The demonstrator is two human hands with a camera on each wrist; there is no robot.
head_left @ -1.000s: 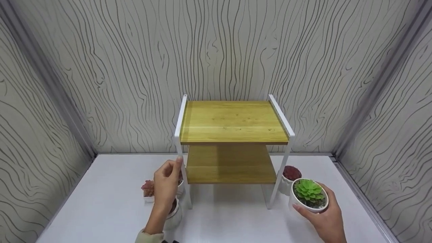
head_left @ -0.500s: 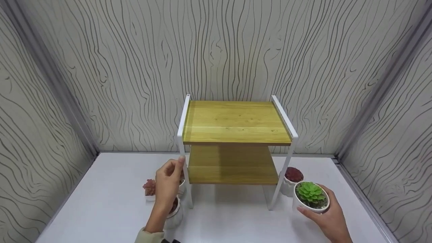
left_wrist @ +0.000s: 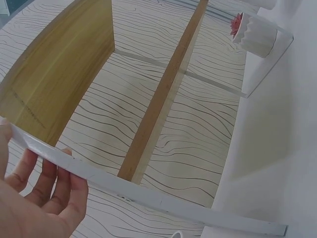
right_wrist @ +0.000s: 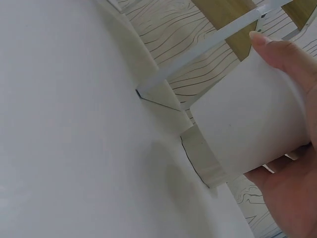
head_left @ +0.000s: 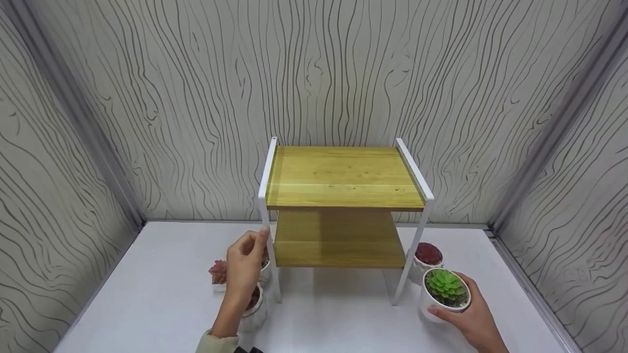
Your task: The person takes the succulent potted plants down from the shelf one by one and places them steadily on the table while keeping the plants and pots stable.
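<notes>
A two-tier shelf with wooden boards and a white metal frame [head_left: 345,176] stands mid-table. My left hand [head_left: 244,262] holds its front left leg; in the left wrist view, the fingers [left_wrist: 47,181] curl against the white leg [left_wrist: 148,196]. On the right, my right hand [head_left: 473,316] grips a white pot with a green succulent [head_left: 445,284]. In the right wrist view, this smooth pot [right_wrist: 250,114] appears raised off the table, its shadow below. Just behind it stands a white pot with a dark red succulent [head_left: 428,253].
Left of the shelf, partly behind my left arm, are a pink succulent [head_left: 219,271] in a small white pot and a larger white pot [head_left: 255,316]. The white table [head_left: 157,294] is enclosed by wood-grain-patterned walls [head_left: 338,73].
My right hand has moved slightly down and to the left with the potted green succulent over the last half second. The left hand keeps its hold on the leg. The head view has shifted slightly.
</notes>
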